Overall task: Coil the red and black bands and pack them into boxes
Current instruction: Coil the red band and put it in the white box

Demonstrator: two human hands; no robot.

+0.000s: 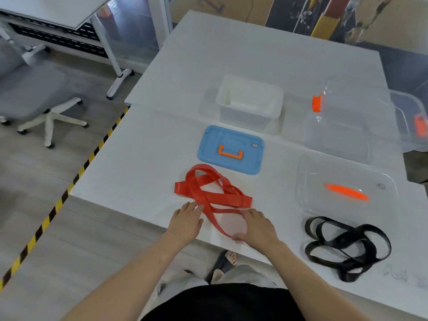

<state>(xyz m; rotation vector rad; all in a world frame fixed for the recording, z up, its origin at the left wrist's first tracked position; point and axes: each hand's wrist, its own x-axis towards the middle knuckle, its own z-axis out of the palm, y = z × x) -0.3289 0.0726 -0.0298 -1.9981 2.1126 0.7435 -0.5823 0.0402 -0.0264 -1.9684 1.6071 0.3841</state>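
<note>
You are starting on the tangled red band (209, 193) at the bench (143, 158) edge, left hand (185, 224) and right hand (258, 228) resting spread on it, pinching nothing; untangle it next, then coil.

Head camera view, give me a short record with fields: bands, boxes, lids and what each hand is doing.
red band: loose tangle near the table's front edge, not coiled
black band: loose tangle to the right, untouched
white box: open, lid off
blue lid: flat on the table between white box and red band
clear box: open, right of the white box
clear lid: flat, beyond the black band
left hand: fingers at the red band
right hand: resting on the red band's near loop
</note>
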